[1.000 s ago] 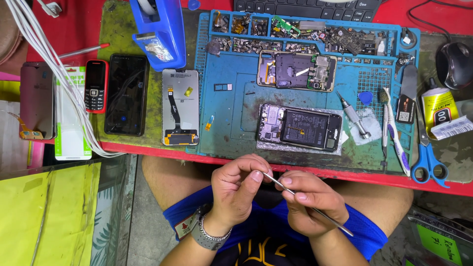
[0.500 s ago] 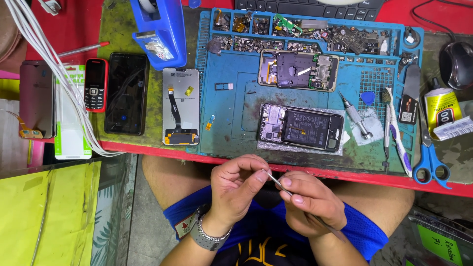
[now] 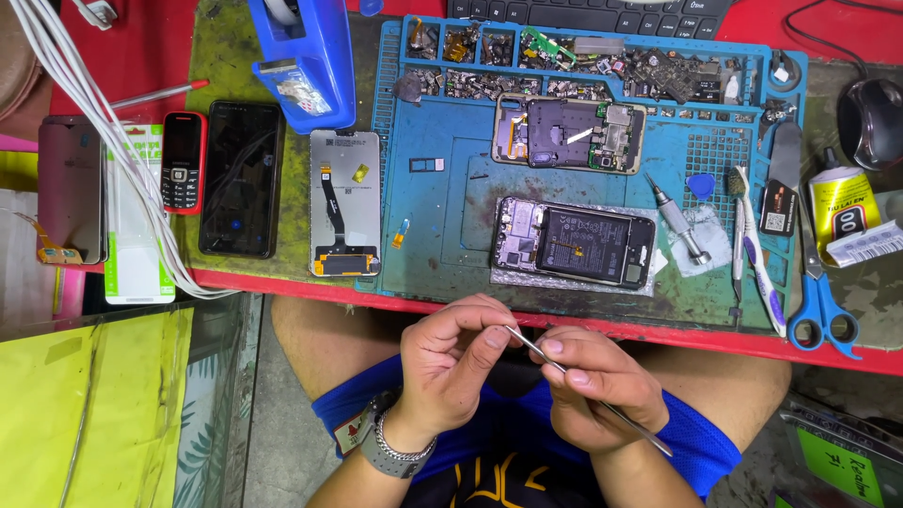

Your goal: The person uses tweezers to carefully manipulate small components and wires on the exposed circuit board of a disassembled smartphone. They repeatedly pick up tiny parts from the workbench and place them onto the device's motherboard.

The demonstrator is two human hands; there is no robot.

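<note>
A workbench (image 3: 226,56) with a worn green top and red front edge is carrying everything. A blue repair mat (image 3: 442,245) is lying across its middle. Left of the mat, a bare phone screen panel (image 3: 345,202) is lying just beside it, then a black smartphone (image 3: 241,179) and a small red keypad phone (image 3: 182,162). Right of the mat, blue-handled scissors (image 3: 820,306) and a yellow glue tube (image 3: 844,214) are resting. Behind the mat's left corner, a blue tape dispenser (image 3: 306,61) is standing.

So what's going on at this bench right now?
A person sits at a repair bench, both hands below its edge over the lap. The right hand holds thin metal tweezers, and the left hand pinches at their tip. On the blue work mat lie two opened phones, untouched, with a screwdriver beside them.
</note>
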